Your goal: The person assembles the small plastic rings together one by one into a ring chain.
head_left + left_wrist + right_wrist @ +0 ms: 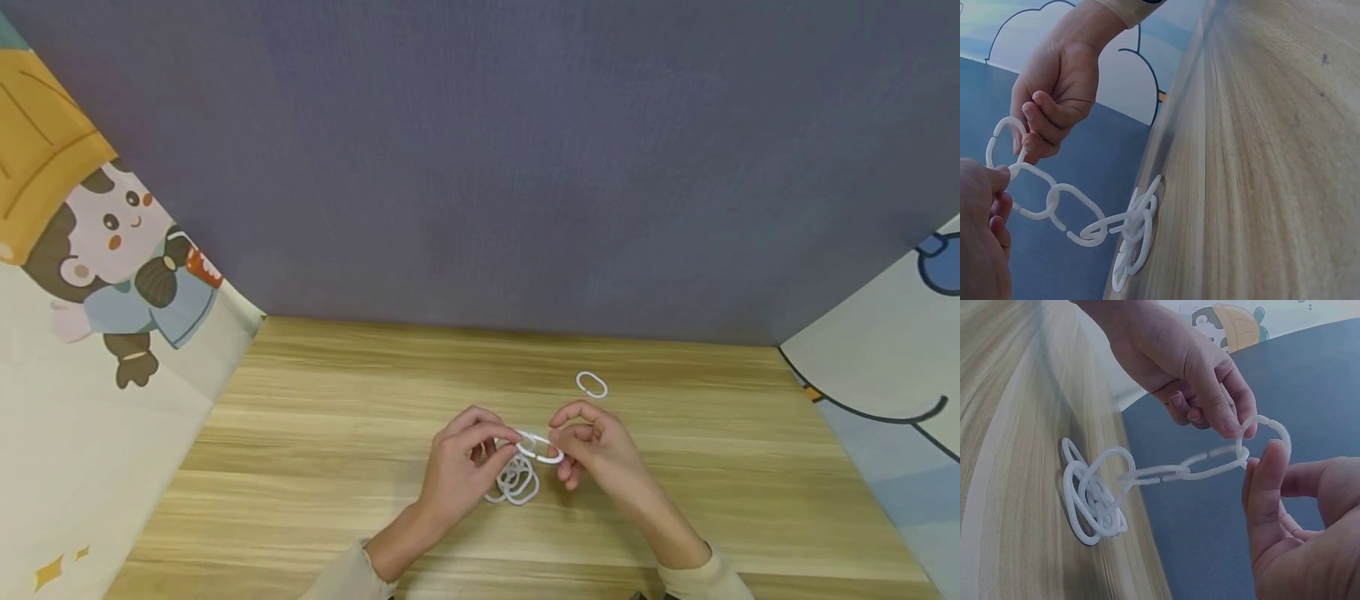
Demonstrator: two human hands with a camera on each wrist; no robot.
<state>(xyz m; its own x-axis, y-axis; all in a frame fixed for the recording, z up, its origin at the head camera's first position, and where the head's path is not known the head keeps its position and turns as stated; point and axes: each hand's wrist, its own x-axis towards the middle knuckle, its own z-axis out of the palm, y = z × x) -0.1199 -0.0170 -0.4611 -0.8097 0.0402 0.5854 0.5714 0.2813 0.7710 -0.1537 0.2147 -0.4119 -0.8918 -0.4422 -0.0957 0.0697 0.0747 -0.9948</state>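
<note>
In the head view, my left hand (468, 458) pinches a white oval plastic link (553, 459) at its near end, between thumb and forefinger. Thumb and forefinger of my right hand (600, 442) hold the opposite side of that link. Each link has a small gap in its side. A chain of hooked links (1075, 190) hangs from the held one and slopes down to a heap of links (1088, 500) on the table. The right wrist view shows my left hand (1179, 369) across from my right hand (1310, 525), with the end link between them.
One loose white link (592, 384) lies on the wooden table (337, 400), beyond my right hand. A grey-blue panel (480, 167) rises behind the table's far edge. Walls with cartoon drawings flank both sides.
</note>
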